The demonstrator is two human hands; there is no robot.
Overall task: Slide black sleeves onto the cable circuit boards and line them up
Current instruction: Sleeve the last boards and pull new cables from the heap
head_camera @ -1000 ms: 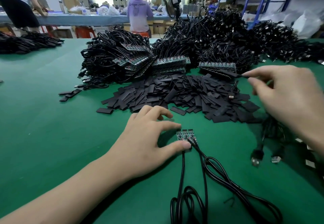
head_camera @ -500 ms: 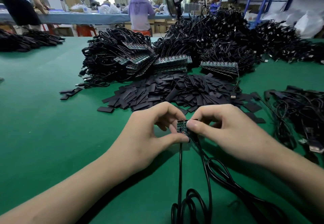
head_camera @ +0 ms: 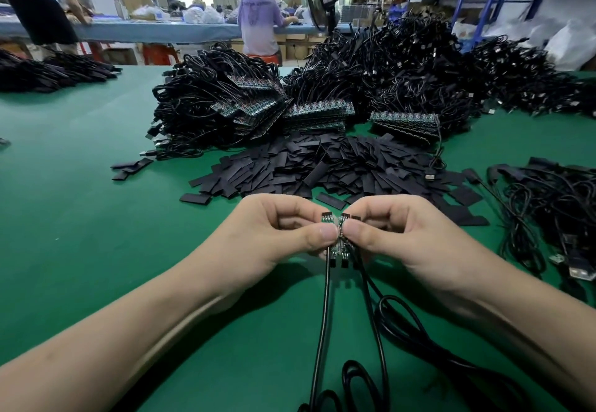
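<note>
Small green circuit boards (head_camera: 337,244) with black cables (head_camera: 324,311) hanging from them are held up over the green table (head_camera: 80,234). My left hand (head_camera: 274,237) pinches the left side of the boards between thumb and curled fingers. My right hand (head_camera: 396,234) pinches their right side the same way, thumbs almost touching. How many boards are in the bunch is hidden by the thumbs. A loose pile of flat black sleeves (head_camera: 322,166) lies just beyond my hands.
Heaps of black cables with rows of bare boards (head_camera: 316,113) fill the table's far side. More cables with USB plugs (head_camera: 554,218) lie at the right. Another cable pile (head_camera: 48,70) sits far left. Two people stand at a back table (head_camera: 145,29); a fan (head_camera: 317,2) is behind.
My right hand came in from the right and joined the left on the boards. Both hands lifted the boards off the table and now spread them apart slightly.
</note>
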